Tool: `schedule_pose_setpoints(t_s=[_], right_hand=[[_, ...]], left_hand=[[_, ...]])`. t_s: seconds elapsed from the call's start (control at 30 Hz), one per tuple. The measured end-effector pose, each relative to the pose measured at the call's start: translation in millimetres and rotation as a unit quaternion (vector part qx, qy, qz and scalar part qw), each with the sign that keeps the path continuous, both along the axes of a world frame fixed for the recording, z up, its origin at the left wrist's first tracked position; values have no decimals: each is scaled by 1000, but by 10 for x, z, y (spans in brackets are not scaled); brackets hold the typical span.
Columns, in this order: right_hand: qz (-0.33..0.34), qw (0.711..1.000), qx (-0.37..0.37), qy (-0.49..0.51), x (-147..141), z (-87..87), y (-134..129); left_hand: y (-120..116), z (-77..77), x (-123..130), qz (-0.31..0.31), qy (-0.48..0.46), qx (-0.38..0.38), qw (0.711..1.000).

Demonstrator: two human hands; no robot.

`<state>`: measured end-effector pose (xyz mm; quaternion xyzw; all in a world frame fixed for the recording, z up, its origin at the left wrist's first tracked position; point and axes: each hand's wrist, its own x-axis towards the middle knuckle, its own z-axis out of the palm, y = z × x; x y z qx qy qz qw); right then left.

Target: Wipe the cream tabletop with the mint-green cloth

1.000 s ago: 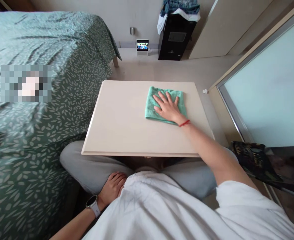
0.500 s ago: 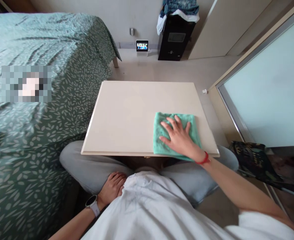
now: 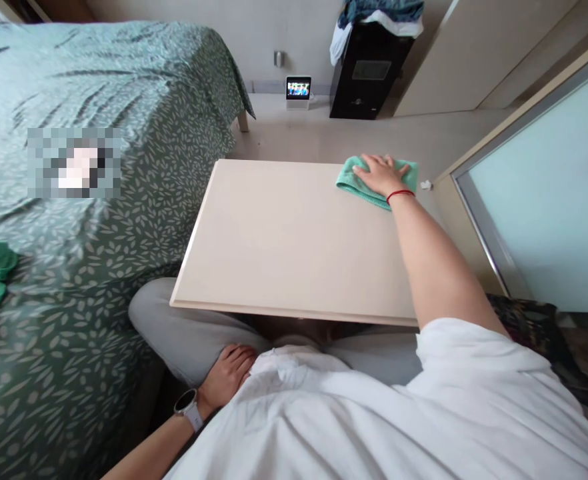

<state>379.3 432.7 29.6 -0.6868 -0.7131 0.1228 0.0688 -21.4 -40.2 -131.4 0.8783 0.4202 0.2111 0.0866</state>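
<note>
Head view: the person's right hand (image 3: 380,175) lies flat, fingers spread, pressing a green cloth (image 3: 361,185) onto the far right corner of the beige table (image 3: 284,240), nothing gripped, just palm down on it. The left hand (image 3: 228,375) rests loosely open on the grey trouser leg (image 3: 174,327) below the table's near edge, holding nothing. A bed with a leaf-print cover (image 3: 99,220) sits just beside the table.

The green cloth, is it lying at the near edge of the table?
No, the green cloth sits at the far right corner of the table, under the right hand.
</note>
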Motion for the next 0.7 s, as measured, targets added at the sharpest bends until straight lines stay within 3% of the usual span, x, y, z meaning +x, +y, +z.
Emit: schedule_pose_setpoints(t_s=[0.13, 0.27, 0.37, 0.5, 0.7], right_hand=[[-71, 997, -12, -5, 149, 3, -155], [-77, 996, -11, -38, 291, -83, -528], [-62, 997, 6, -53, 405, -163, -1004], [-69, 994, 31, -76, 470, -214, -1834], [-108, 991, 51, -62, 277, -251, -2903]], left_hand=[[-1, -10, 5, 3, -7, 5, 1000], [-2, -44, -16, 0, -6, -1, 1000], [11, -45, -23, 1, -5, 0, 1000], [31, -24, -14, -1, -16, -6, 1000], [38, -20, -36, -1, -10, -4, 1000]])
